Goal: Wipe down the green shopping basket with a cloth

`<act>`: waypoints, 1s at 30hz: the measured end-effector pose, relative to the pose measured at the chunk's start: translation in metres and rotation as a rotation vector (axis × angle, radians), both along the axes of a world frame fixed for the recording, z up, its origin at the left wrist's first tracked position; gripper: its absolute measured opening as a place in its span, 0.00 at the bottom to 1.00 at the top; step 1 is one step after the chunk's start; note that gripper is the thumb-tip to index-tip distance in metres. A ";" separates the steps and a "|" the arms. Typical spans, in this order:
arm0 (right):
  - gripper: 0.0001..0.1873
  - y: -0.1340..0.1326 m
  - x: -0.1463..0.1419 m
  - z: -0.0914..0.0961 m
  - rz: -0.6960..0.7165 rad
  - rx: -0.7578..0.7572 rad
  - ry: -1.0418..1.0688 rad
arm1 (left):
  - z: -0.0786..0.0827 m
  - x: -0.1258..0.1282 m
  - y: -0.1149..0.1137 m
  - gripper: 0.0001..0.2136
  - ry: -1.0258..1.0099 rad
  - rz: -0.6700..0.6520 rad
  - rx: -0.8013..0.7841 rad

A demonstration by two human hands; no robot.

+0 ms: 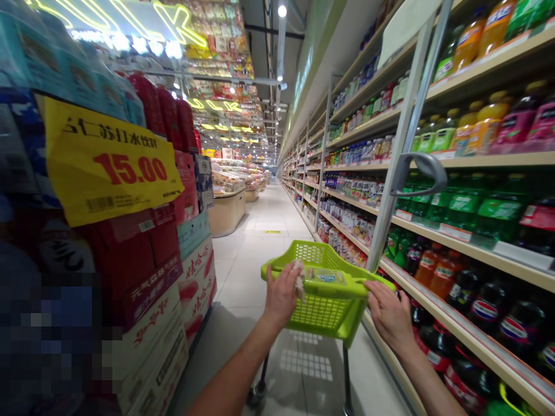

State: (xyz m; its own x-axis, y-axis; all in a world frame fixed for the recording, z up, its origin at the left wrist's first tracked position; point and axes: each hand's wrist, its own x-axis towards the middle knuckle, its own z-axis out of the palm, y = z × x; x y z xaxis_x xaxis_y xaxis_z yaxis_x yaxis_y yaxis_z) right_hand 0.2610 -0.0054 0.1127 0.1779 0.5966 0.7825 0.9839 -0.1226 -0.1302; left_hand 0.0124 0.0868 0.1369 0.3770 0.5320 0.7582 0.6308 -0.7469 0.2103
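Our two forearms (240,367) come nearest, with one green cart (321,315) ahead

From the low edge, at 5 and 7 o'clock, our two forearms reach forward to the cart, which stands just past 12 o'clock. Our left hand (280,297) is partly closed at the left part of its handle, with one pale crumpled piece (299,281) held at the thumb side. Our right hand (389,315) lies at the right end; its fingers are loosely bent, somewhat spread, and we cannot tell how firmly they hold. We see two legs of the cart, dark and thin.

On the left, from 8 to 11 o'clock, stacked drink boxes (202,277) narrow the way. One yellow price sign (115,164), reading 15.00, hangs before them, and three red bottles (169,115) stand at 11 o'clock. On the right, from 1 to 4 o'clock, drink shelves (477,242) border the way; one grey loop (420,173) sticks out at 2 o'clock. Low there, we count at least three dark bottles (515,330) with a round logo, the last one cut by the edge. Toward 12 o'clock we see one yellow floor mark (272,231) and, slightly left, at least two display stands (228,215).
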 end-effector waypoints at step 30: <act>0.30 -0.001 -0.032 -0.008 0.167 0.003 0.380 | -0.009 0.057 -0.033 0.18 0.015 -0.246 0.208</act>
State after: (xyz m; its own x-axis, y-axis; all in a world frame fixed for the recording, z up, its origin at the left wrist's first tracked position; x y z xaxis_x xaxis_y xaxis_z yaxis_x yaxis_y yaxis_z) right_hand 0.2286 -0.0067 0.1051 0.3551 0.6398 0.6815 0.8723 0.0354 -0.4877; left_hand 0.0696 0.0541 0.1282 0.4868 0.2573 0.8348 0.4277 -0.9035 0.0290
